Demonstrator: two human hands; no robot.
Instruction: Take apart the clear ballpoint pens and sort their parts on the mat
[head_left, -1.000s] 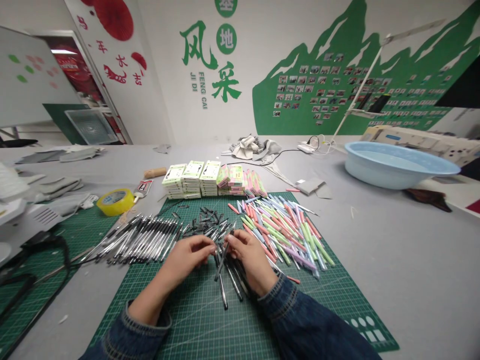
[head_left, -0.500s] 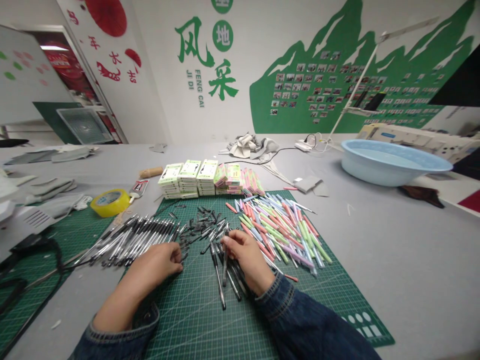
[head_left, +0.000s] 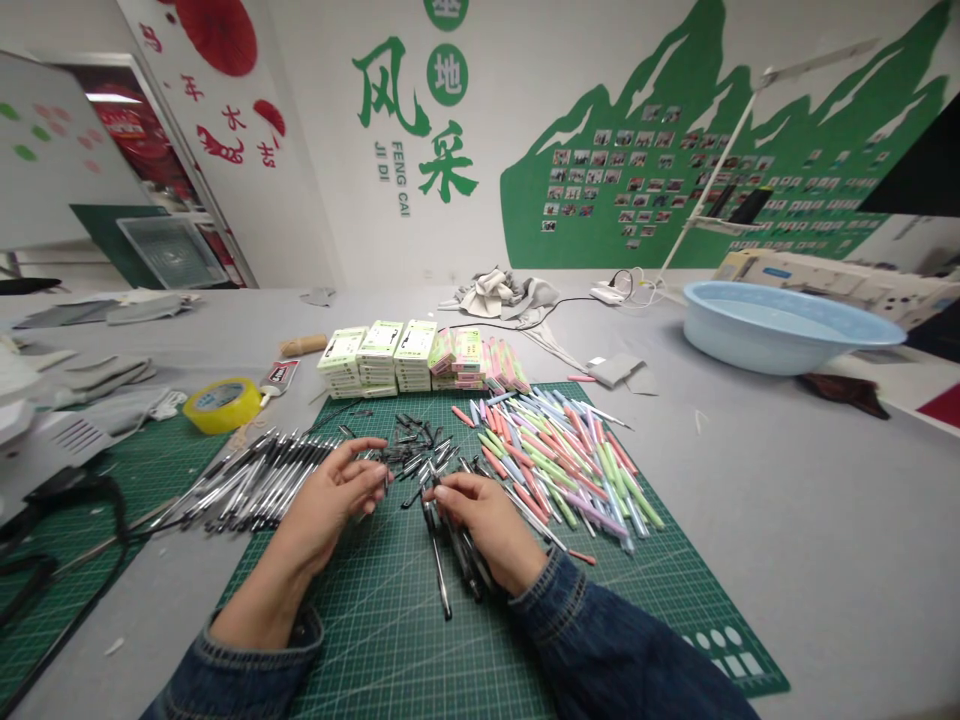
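Note:
My right hand (head_left: 487, 525) is closed around a black-and-clear gel pen (head_left: 450, 535), thumb and index finger pinching its upper end. Beneath that hand, more pens (head_left: 436, 565) lie on the green cutting mat (head_left: 397, 650). Just to the left, my left hand (head_left: 337, 490) has its index finger raised and a small black pen cap at its fingertips, partly hidden by them. Loose black caps (head_left: 412, 440) are scattered beyond both hands. A row of clear pens (head_left: 262, 480) with black grips lies left of my left hand.
Colourful pens (head_left: 555, 455) are heaped to the right. Small boxes (head_left: 397, 350) are stacked behind the mat. Yellow tape (head_left: 220, 405) sits at left, with a white machine (head_left: 56, 450) nearby. A blue basin (head_left: 780, 330) stands at far right, grey cloth (head_left: 502, 295) at the back.
My left hand has moved up and to the right, toward the scattered caps, and its fingers have spread somewhat. My right hand has shifted slightly left and down with the pen.

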